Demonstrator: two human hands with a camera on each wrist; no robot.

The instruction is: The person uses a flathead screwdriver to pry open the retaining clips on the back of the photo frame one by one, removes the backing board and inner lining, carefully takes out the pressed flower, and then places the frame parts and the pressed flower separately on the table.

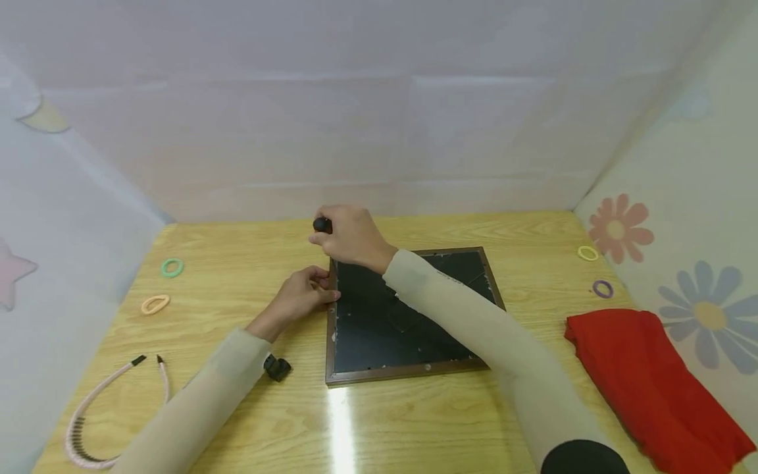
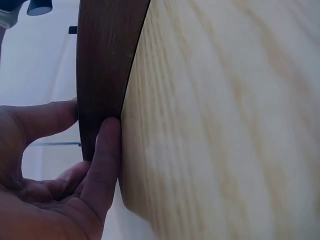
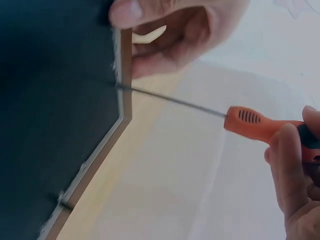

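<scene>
A dark picture frame [image 1: 379, 329] with a brown wooden rim lies back-up on the wooden table [image 1: 414, 421]. My left hand [image 1: 304, 296] grips the frame's left edge [image 2: 102, 65], with the thumb over the rim and a finger [image 2: 107, 150] pressed against its side. My right hand [image 1: 349, 237] holds a screwdriver [image 3: 255, 122] with an orange and black handle above the frame's far left corner. Its thin shaft reaches down to the inner edge of the rim [image 3: 122, 87], close to my left hand's fingers [image 3: 170, 35].
On the left lie a green hair tie [image 1: 172, 267], a peach one [image 1: 155, 304], a pink headband [image 1: 101, 408] and a small black piece [image 1: 277, 367]. At the right are yellow [image 1: 588, 253] and purple [image 1: 603, 289] ties and a red cloth [image 1: 645, 382]. Fabric walls enclose the table.
</scene>
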